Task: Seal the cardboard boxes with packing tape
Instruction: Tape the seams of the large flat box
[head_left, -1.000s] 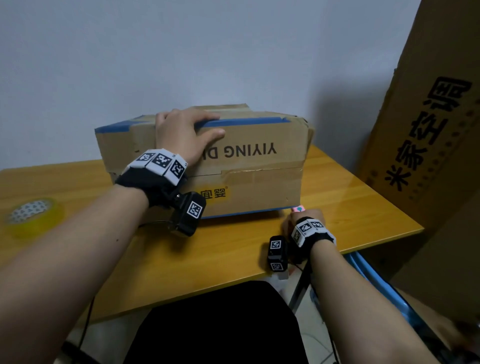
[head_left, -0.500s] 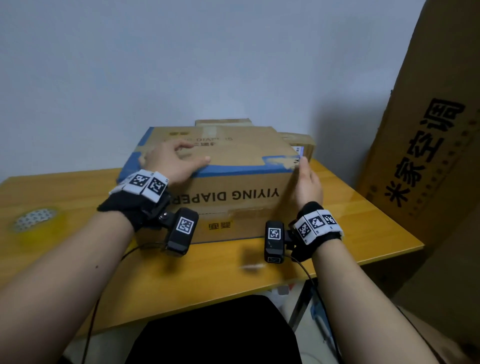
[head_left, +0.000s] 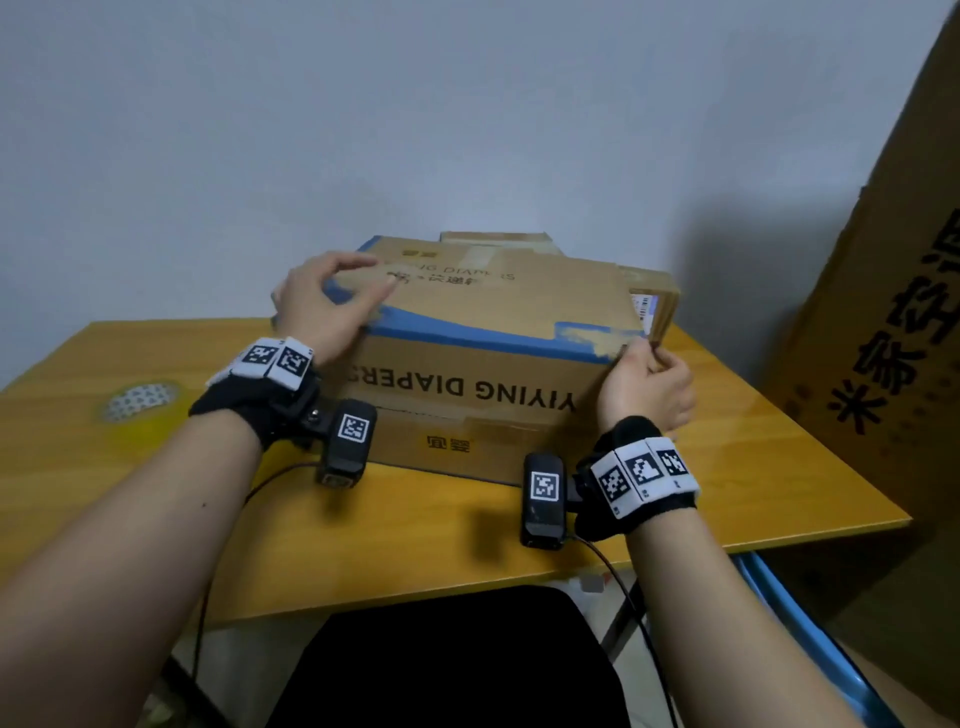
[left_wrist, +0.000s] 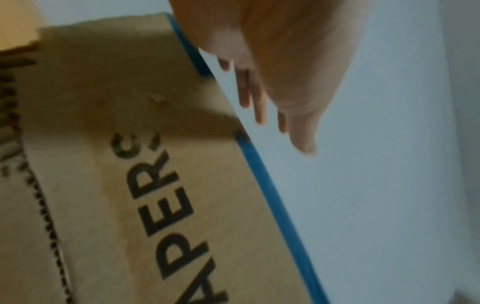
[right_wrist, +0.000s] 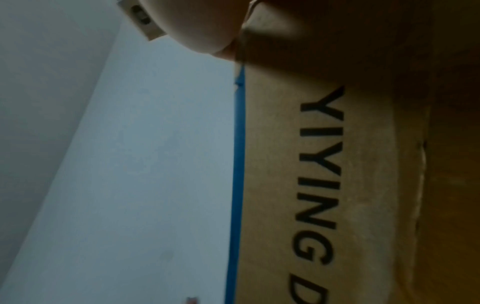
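A cardboard box (head_left: 493, 358) printed with "YIYING DIAPERS" upside down sits on a yellow wooden table (head_left: 426, 525), toward its back edge near a pale wall (head_left: 415, 114). A blue stripe (head_left: 467, 335) runs along the near top edge of the box, and the top flaps lie down flat, with patches of old torn tape on them.

The left hand (head_left: 324, 306) rests over the near left top corner of the box, fingers loosely spread and only slightly bent, the tips touching the top flap (from the left wrist view the fingers (left_wrist: 255, 98) look straight and hang just above the blue edge, so how firmly they press I cannot tell). It grips nothing.

The right hand (head_left: 647, 387) is at the near right corner of the box, fingers curled round the corner edge just under the blue stripe, the thumb against the front face. In the right wrist view only the base of the hand (right_wrist: 197, 26) shows, pressed close to the cardboard.

A roll of clear tape (head_left: 140, 405) lies flat on the table well to the left of the box, apart from both hands. A large brown carton (head_left: 893, 322) with black printed characters stands leaning beside the table on the right. Both wrists wear black bands with square coded markers.
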